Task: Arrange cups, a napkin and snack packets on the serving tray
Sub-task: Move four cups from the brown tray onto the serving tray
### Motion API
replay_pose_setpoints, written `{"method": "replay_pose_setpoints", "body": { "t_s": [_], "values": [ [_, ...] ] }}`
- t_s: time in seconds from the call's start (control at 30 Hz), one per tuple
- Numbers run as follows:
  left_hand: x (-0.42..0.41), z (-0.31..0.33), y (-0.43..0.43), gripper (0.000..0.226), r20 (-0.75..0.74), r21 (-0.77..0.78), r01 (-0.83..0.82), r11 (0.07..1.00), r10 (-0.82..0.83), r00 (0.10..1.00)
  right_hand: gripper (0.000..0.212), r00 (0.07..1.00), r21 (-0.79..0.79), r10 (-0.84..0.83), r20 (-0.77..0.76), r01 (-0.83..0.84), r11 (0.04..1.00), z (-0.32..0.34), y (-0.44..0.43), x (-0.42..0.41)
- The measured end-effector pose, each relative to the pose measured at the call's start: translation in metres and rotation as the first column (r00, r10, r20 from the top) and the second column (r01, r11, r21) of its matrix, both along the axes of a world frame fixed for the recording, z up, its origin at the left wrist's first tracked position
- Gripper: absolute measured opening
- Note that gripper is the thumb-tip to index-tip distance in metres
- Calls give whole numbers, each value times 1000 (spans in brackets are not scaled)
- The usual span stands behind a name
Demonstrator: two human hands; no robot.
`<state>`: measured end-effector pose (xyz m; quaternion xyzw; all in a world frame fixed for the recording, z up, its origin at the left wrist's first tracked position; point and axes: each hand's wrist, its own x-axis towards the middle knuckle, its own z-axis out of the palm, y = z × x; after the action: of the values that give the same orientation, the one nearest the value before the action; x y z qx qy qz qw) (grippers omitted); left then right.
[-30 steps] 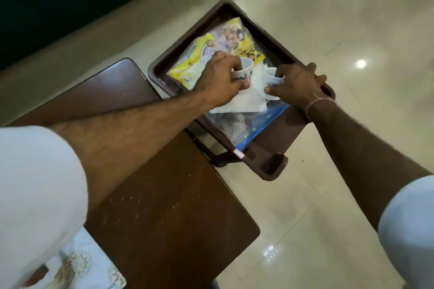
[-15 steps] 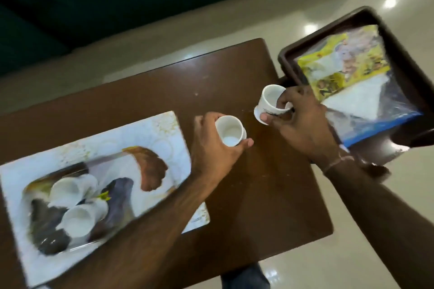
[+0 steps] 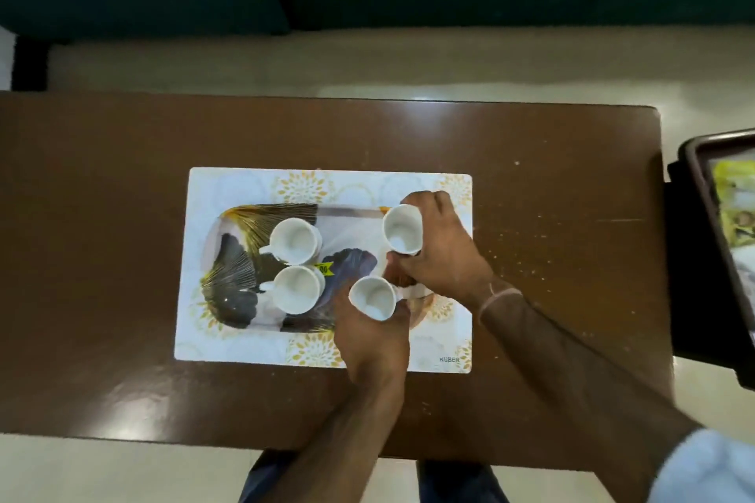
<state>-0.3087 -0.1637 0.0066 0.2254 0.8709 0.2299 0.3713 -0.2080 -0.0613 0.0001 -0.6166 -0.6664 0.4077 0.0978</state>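
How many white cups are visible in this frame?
4. Two stand on the serving tray, far cup and near cup. Left hand holds one; right hand holds another. None seem hidden.

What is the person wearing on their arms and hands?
Both forearms are bare, with no gloves or rings to be seen. The right hand has a thin pale thread band round its wrist, and a light sleeve shows at the upper arm. The left hand wears nothing.
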Motion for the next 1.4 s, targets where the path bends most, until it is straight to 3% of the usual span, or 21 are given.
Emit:
{"method": "replay_pose_setpoints", "body": {
  "t_s": [0.1,0.37,0.63,0.9,1.03,1.07,1.13,1.2,1.23,1.3,1.4],
  "values": [
    [-6,-8,-5,68,41,-6,-188,982,188,981,71,993,25,109,37,-110,994,-13,1,-31],
    [0,-15,1,78,142,58,-424,904,413,900,73,971,33,218,101,-223,974,-29,3,-62],
    [-2,-3,19,77,411,21,-700,714,632,657,73,958,0,286,12,-286,958,-19,12,-63],
    [-10,7,26,76,480,-5,-767,642,674,561,67,962,-20,272,-9,-272,962,-16,15,-68],
    [-26,15,16,76,477,-133,-790,598,737,478,76,972,-9,233,33,-233,972,-8,13,-68],
    [-34,18,10,75,420,-148,-762,630,738,529,75,980,35,190,62,-193,981,-4,11,-68],
    [-55,26,-1,68,317,6,-619,785,585,746,65,983,164,125,132,-147,976,4,4,-68],
    [-88,34,1,56,69,300,-195,934,182,981,55,968,252,149,204,-199,947,10,-7,-69],
    [-107,33,7,50,-105,361,81,929,-46,993,52,951,257,189,244,-251,933,11,-14,-71],
    [-142,24,25,49,-390,231,515,826,-406,826,53,896,195,289,337,-366,910,10,-27,-76],
    [-169,7,45,53,-499,-87,804,588,-724,475,49,825,116,352,441,-442,890,2,-38,-82]
  ]
}}
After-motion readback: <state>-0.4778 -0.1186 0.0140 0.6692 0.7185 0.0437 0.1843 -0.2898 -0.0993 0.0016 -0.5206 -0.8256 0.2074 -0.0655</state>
